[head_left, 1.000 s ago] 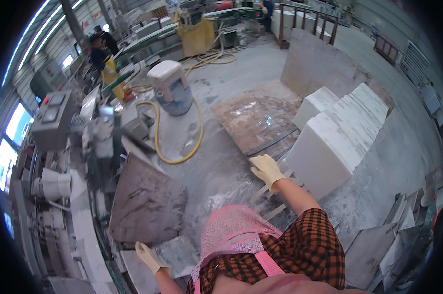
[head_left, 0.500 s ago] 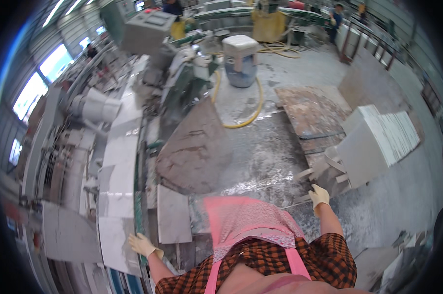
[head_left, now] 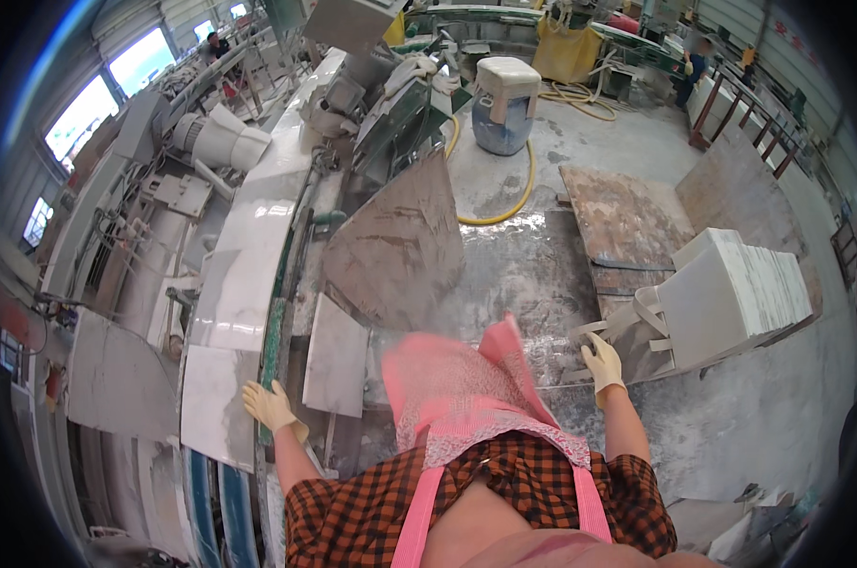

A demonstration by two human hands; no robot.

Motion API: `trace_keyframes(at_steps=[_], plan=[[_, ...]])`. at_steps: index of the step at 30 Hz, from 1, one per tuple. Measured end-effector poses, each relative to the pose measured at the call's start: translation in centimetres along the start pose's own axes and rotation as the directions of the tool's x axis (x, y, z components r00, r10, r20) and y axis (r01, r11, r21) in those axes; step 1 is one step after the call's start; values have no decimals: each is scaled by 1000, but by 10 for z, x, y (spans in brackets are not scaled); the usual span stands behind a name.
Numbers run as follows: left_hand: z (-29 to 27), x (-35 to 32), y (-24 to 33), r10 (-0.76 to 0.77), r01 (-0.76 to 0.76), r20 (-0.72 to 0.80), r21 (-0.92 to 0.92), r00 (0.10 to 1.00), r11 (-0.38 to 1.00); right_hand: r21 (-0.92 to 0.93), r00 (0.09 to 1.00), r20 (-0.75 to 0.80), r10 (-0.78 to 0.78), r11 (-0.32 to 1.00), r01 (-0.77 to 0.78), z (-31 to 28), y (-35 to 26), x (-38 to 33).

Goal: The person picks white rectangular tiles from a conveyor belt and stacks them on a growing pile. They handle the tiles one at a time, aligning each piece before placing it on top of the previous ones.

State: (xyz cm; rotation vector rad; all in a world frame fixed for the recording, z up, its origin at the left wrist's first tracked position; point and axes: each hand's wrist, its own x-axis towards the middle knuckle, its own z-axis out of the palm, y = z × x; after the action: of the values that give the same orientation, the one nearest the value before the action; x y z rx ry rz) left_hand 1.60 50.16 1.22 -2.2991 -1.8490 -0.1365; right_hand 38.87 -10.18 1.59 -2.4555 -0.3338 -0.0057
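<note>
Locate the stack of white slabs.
In the head view, the stack of white slabs is on the right, farther right than the right hand and next to the brown board.

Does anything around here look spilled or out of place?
The floor looks wet, with shiny patches, though I can't tell whether anything spilled. Pale strips stick out at uneven angles near the right hand, and the brown board looks blotchy.

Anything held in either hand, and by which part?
Nothing held: left hand is open at the edge of the white slab; right hand is open, empty.
</note>
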Motion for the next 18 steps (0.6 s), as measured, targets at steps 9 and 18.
trace_keyframes(at_steps=[9, 18], plan=[[-25, -16, -53, -193, 193, 8, -85, 981, 977, -2, 859, 96, 504, 863, -506, -10, 194, -128], [-14, -105, -152, -506, 504, 104, 51, 856, 862, -62, 794, 110, 598, 801, -595, -9, 242, -199]])
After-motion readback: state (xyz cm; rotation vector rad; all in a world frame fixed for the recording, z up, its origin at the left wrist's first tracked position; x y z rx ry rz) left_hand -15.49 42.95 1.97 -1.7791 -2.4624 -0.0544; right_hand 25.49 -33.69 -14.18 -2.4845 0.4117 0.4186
